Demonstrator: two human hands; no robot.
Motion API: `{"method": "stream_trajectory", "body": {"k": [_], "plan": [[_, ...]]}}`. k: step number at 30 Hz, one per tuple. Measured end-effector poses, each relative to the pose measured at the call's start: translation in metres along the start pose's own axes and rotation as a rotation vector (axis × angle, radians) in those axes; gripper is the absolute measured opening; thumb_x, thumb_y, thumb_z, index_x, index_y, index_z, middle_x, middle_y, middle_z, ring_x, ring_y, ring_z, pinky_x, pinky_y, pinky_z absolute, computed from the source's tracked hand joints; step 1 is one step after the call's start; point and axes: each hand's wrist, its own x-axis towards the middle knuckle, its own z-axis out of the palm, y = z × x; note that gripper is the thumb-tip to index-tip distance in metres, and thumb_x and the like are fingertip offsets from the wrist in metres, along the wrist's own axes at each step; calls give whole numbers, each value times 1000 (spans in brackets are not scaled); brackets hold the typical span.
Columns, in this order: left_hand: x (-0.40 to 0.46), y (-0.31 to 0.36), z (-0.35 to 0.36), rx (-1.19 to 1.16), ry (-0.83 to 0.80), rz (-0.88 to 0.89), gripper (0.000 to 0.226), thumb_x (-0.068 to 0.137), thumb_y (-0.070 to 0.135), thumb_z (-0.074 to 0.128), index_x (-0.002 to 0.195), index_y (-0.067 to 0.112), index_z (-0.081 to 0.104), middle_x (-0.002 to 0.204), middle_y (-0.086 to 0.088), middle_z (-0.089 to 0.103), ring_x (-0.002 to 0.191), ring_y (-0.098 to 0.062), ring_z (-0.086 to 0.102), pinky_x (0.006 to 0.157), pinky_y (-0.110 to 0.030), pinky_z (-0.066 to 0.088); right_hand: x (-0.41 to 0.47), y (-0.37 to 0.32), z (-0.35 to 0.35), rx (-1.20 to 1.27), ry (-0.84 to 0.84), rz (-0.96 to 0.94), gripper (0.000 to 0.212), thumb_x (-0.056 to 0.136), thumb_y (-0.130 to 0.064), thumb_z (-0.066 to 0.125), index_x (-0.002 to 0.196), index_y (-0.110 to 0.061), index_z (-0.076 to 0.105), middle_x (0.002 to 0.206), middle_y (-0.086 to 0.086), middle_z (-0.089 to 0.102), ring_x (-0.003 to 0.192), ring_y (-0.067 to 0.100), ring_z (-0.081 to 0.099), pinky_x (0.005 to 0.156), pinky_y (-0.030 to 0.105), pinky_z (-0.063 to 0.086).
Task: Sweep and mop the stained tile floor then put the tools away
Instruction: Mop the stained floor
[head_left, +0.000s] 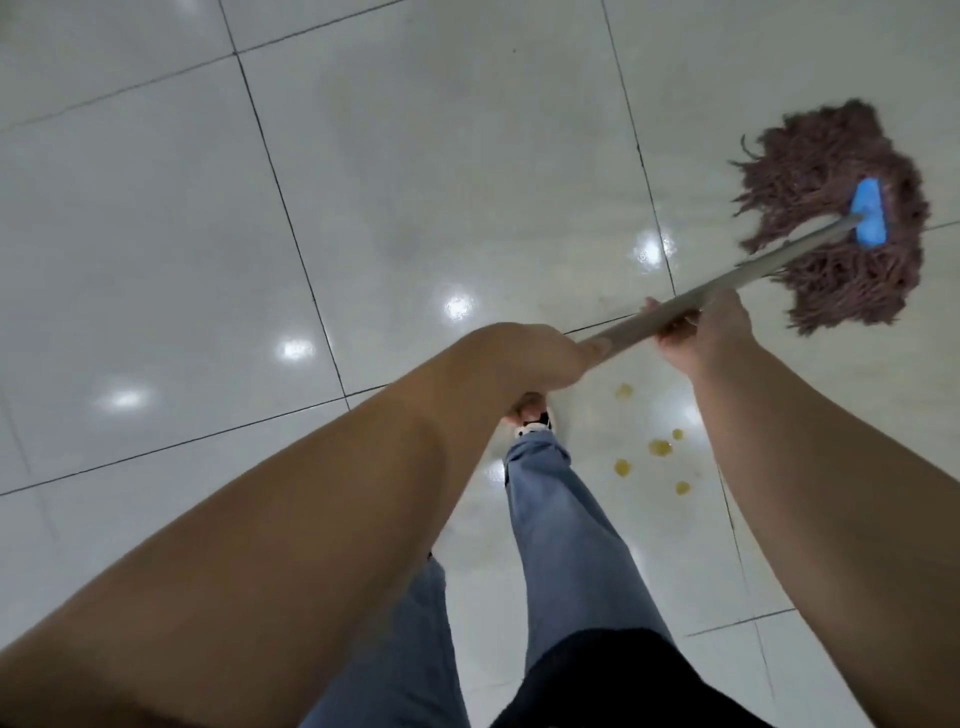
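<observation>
A mop with a brown string head (836, 218), a blue clamp (868, 212) and a grey handle (769, 265) lies spread on the glossy white tile floor (208, 208) at the upper right. My right hand (711, 327) grips the handle lower down, close to the head. My left hand (550, 358) holds the handle's upper end. Several small yellow stains (660, 448) dot the tile between my arms, near my front foot, apart from the mop head.
My legs in light blue jeans (566, 540) stand below the hands, one foot (530, 415) forward. Dark grout lines cross the floor, and ceiling lights reflect in the wet-looking tiles at left and centre.
</observation>
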Motion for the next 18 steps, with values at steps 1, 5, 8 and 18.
{"method": "stream_trajectory", "body": {"k": [1,5,8,18], "plan": [[2,-4,0,-10,-4,-3,58,89,64,34,69,11,42,48,-3,46,31,-13,42,35,-13,36,-1,4,3,-8,2,-1,25,100,-27,39,110,-6,45,96,14,49,84,29,56,57,38,51],[5,-60,0,-22,13,-11,62,86,67,38,65,9,43,29,1,39,20,-12,34,33,-11,34,-16,49,21,-9,11,73,19,98,-22,43,86,-7,41,84,11,46,70,21,51,55,30,48],[-3,-143,-17,-41,27,-17,63,82,71,42,62,11,40,27,4,37,20,-11,32,33,-12,34,-36,118,38,-38,-49,146,15,98,-14,43,86,-7,40,84,14,48,69,21,53,62,30,51],[-138,-569,-100,-22,110,-279,71,65,86,40,56,16,37,34,4,39,27,-13,35,38,-16,34,-226,495,146,-266,-311,459,31,102,-35,33,107,-5,36,88,19,55,86,33,62,66,41,53]]}}
